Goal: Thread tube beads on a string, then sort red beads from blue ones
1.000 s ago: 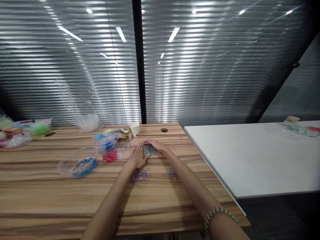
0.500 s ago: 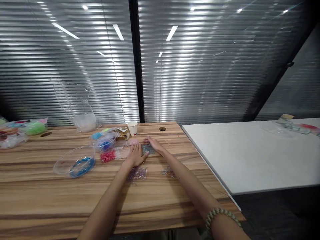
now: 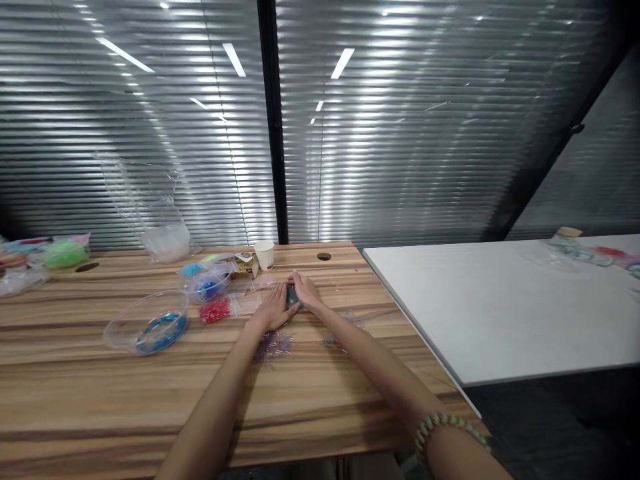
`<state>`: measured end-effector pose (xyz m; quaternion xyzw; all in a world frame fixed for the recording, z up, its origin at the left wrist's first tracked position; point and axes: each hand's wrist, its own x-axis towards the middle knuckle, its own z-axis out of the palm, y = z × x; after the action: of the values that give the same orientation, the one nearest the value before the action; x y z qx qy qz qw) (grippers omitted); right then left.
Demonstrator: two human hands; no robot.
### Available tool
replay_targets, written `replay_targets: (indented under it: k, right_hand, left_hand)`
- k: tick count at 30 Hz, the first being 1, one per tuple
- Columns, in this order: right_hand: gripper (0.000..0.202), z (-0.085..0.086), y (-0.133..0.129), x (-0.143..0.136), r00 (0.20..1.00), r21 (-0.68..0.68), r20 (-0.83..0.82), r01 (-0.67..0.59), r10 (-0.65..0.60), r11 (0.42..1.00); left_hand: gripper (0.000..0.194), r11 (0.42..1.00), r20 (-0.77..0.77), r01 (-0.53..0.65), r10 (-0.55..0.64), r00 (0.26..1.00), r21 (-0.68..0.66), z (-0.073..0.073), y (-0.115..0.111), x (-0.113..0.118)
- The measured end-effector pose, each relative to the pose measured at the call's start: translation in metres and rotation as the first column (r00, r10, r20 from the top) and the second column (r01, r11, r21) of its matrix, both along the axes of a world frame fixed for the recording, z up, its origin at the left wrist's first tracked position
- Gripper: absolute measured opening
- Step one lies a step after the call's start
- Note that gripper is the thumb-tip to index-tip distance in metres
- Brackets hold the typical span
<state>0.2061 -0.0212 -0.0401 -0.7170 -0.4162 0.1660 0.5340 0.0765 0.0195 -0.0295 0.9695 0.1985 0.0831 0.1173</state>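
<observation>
A small bag of dark grey-green pieces (image 3: 292, 297) lies on the wooden table (image 3: 150, 400), partly hidden between my two hands. My left hand (image 3: 273, 309) rests flat on the table at the bag's left side, fingers extended. At the bag's right side is my right hand (image 3: 305, 291), its fingers stretched out and touching the bag. Purple tube-like beads (image 3: 275, 346) lie loose just below my left hand. A packet of red beads (image 3: 215, 311) sits to the left. More small clear pieces (image 3: 331, 342) show beside my right forearm.
A clear round tray (image 3: 117, 333) holds a blue ring at the left. Behind it are a clear bowl with blue items (image 3: 205, 287), a paper cup (image 3: 265, 255) and a clear bag (image 3: 167, 241). A white table (image 3: 500, 307) adjoins at the right.
My right hand has moved slightly left, closer to my left hand, and covers more of the bag. More clear pieces show beside my right forearm.
</observation>
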Motion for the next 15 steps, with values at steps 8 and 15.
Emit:
replay_targets:
  k: [8, 15]
  right_hand:
    - [0.058, -0.0022, 0.0048, -0.0028, 0.997, -0.01, 0.037, 0.065, -0.065, 0.998]
    - [0.058, -0.004, 0.01, -0.003, 0.996, -0.015, 0.024, 0.084, -0.084, 0.996]
  left_hand:
    - [0.08, 0.999, 0.016, 0.051, -0.051, 0.999, -0.012, 0.0038, -0.0034, 0.0008]
    - [0.074, 0.999, 0.015, 0.043, -0.043, 0.999, -0.02, 0.0014, -0.0037, 0.0036]
